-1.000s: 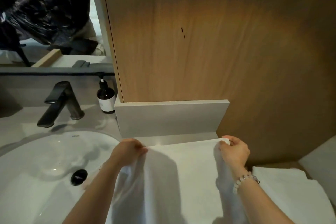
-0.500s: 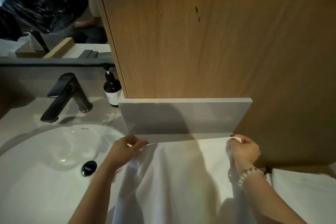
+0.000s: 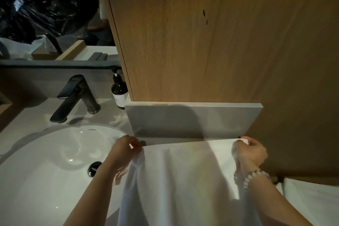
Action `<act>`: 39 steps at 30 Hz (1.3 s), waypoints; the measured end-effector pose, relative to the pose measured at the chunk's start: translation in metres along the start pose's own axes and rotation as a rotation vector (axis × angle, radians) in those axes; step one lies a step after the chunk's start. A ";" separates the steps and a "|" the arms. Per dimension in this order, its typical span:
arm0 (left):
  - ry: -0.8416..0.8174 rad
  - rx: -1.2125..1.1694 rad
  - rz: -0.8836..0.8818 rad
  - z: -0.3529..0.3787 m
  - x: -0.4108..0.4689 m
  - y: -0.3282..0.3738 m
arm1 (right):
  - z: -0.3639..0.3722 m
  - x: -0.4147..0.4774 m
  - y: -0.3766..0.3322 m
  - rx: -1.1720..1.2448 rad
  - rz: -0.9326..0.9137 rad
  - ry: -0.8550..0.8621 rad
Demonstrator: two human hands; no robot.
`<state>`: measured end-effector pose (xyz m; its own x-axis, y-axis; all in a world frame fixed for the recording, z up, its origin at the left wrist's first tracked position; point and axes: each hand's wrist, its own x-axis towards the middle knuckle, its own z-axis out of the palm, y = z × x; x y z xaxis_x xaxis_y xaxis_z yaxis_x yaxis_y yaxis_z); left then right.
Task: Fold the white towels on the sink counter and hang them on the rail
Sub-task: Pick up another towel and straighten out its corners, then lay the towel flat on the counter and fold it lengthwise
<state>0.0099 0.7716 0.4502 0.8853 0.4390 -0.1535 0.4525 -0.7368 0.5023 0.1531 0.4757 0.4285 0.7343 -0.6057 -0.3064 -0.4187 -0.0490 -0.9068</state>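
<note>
White towel (image 3: 185, 174) held up over counter (image 3: 27, 115), right of sink (image 3: 45, 161). Left top corner pinched by left hand (image 3: 126, 149), fingers curled on cloth. Right top corner gripped by right hand (image 3: 250, 153), fingers closed round it. Top edge drawn taut between hands, seen just below grey upstand (image 3: 183, 119); rest hung down in soft folds. Second white towel (image 3: 311, 202) laid at counter's right edge. Black tap (image 3: 77, 97) and dark bottle (image 3: 120, 91) stood along back edge.

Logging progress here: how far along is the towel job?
Done: no hung towel shows. In hand: left hand and right hand pinch the top corners of one white towel, spread between them. Left: folding and hanging it, plus the second towel at right.
</note>
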 end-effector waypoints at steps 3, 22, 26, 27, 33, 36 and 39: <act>0.093 -0.065 -0.010 0.009 -0.001 0.001 | 0.003 0.009 0.003 -0.015 -0.014 -0.013; 0.267 -0.413 -0.350 0.024 -0.007 0.005 | -0.005 0.019 -0.001 -0.171 -0.020 0.004; 0.286 -0.433 -0.417 0.027 0.002 0.011 | -0.007 0.025 -0.001 -0.217 -0.073 -0.021; 0.292 -0.432 -0.430 0.027 0.003 0.011 | -0.009 0.027 -0.001 -0.246 -0.085 -0.036; 0.316 -0.541 -0.501 0.031 0.003 0.009 | -0.020 -0.005 0.006 -0.412 -0.515 -0.106; 0.297 -0.554 -0.523 0.030 0.002 0.008 | -0.015 -0.061 0.041 -0.480 -1.031 -0.351; 0.249 -0.554 -0.526 0.032 -0.007 0.008 | 0.002 -0.113 0.070 -0.626 -1.280 -0.565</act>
<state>0.0109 0.7462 0.4285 0.4916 0.8075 -0.3260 0.6265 -0.0680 0.7764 0.0417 0.5419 0.3991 0.8064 0.4671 0.3628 0.5890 -0.6902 -0.4204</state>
